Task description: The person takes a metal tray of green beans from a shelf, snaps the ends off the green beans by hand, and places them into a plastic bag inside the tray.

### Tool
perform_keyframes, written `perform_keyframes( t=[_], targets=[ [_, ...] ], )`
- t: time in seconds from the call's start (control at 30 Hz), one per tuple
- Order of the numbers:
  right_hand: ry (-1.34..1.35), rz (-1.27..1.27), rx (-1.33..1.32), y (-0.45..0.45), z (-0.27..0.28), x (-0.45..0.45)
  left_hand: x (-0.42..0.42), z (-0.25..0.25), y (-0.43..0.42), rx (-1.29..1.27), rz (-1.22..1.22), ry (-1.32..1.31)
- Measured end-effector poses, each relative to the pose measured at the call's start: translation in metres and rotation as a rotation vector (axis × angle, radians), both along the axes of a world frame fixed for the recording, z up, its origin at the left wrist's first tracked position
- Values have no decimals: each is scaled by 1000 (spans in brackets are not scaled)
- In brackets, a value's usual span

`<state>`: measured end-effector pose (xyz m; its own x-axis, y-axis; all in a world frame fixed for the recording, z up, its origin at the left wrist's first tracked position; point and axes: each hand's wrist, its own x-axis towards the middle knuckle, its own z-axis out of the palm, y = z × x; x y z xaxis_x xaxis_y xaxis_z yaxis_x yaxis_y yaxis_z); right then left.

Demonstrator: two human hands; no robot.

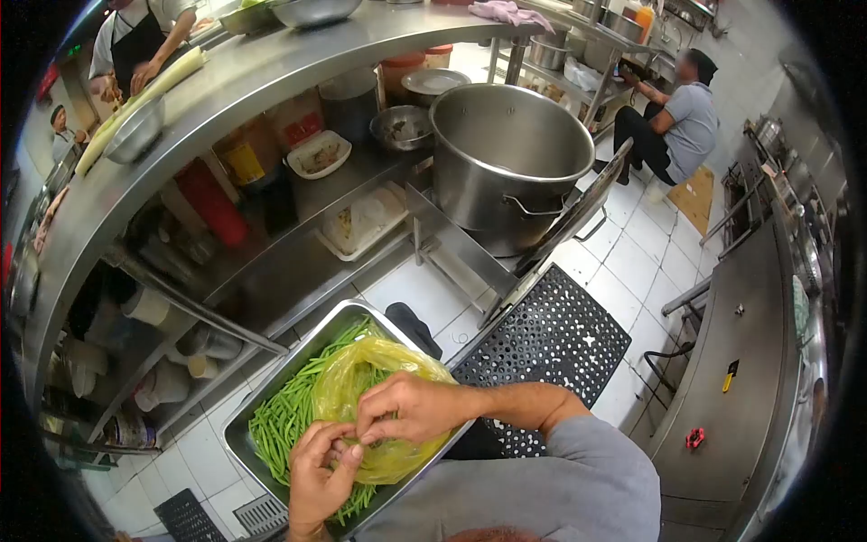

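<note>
A metal tray (237, 432) full of green beans (282, 423) rests at my lap. On the beans lies a translucent yellow plastic bag (397, 357), its mouth spread wide. My left hand (322, 474) is at the bag's near left side with fingers and thumb pinched together. My right hand (408, 408) is over the bag, its fingertips also pinched and almost touching those of the left. Whatever sits between the fingertips is too small or hidden to make out.
A large steel pot (506, 135) stands ahead on a low shelf. Above is a steel counter (298, 56). A perforated black mat (546, 348) covers floor at right. One person (682, 122) crouches back right; another (135, 45) works behind the counter.
</note>
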<state>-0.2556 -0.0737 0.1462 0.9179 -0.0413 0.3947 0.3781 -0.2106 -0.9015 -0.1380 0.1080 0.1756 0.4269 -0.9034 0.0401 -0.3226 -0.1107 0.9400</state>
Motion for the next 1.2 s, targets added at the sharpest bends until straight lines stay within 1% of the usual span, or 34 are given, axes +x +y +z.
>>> perform_keyframes(
  t=[0.07, 0.13, 0.17, 0.23, 0.3, 0.37, 0.4, 0.43, 0.47, 0.5, 0.53, 0.57, 0.6, 0.63, 0.7, 0.8, 0.87, 0.9, 0.93, 0.97, 1.0, 1.03, 1.07, 1.1, 1.13, 1.17, 1.2],
  targets=[
    [92, -54, 101, -1, -7, -1, -2, -1, 0, 31, 27, 47],
    [74, -74, 114, -2, -8, -1, -2, -4, -1, 58, -24, -128],
    [50, -96, 120, -3, -8, -1, -1, -5, -1, 63, -20, -121],
    [36, -74, 95, -6, -7, -4, -2, -5, -2, 37, -10, -343],
    [-68, -141, -164, -5, -6, -5, -6, 4, -9, 83, 84, -299],
    [-147, -233, -413, -4, -11, -7, -3, 4, -6, 78, 29, -385],
    [-202, -262, -434, -2, -20, -5, -2, -1, -6, 62, 28, -372],
    [-145, -288, -485, -4, -14, -8, -3, -5, -8, 44, 31, -362],
    [-164, -344, -499, -3, -14, -7, -4, -3, -10, 64, 39, -313],
    [-157, -286, -457, -2, -17, -8, -4, -3, -13, 72, 44, -264],
    [-138, -331, -479, -4, -19, -8, -5, -6, -13, 106, 91, -254],
    [-125, -388, -512, -6, -20, -5, -3, -10, -15, 86, 68, -199],
    [-128, -358, -501, -6, -20, -4, -3, -13, -17, 56, 38, -145],
    [-118, -378, -487, -4, -18, -5, -5, -12, -17, 66, 62, -142],
    [-107, -396, -475, -3, -19, -4, -4, -12, -18, 58, -14, -79],
    [-92, -406, -426, 0, -19, -4, -5, -13, -19, 62, -23, -42],
    [38, -409, -233, 3, -17, -5, -4, -11, -21, 93, -18, -28],
    [42, -412, -232, 4, -21, -7, -4, -10, -22, 123, -12, -12],
    [148, -430, -18, 6, -28, -8, -4, -11, -23, 125, -16, -8],
    [253, -444, 197, 6, -32, -9, -4, -11, -23, 95, -65, 56],
    [257, -443, 199, 4, -31, -10, -3, -12, -22, 65, -111, 119],
    [321, -418, 448, 0, -29, -10, -1, -12, -22, 69, -107, 122],
    [387, -385, 700, -3, -29, -11, 3, -11, -21, 36, 13, 421],
    [397, -376, 707, -5, -32, -13, 8, -11, -19, 2, 139, 718],
    [399, -309, 786, -7, -36, -14, 18, -16, -15, -90, 133, 814],
    [398, -241, 863, -10, -41, -15, 22, -16, -12, -88, 143, 814],
    [438, -171, 845, -11, -44, -17, 26, -16, -10, -155, 169, 867]
  ],
)
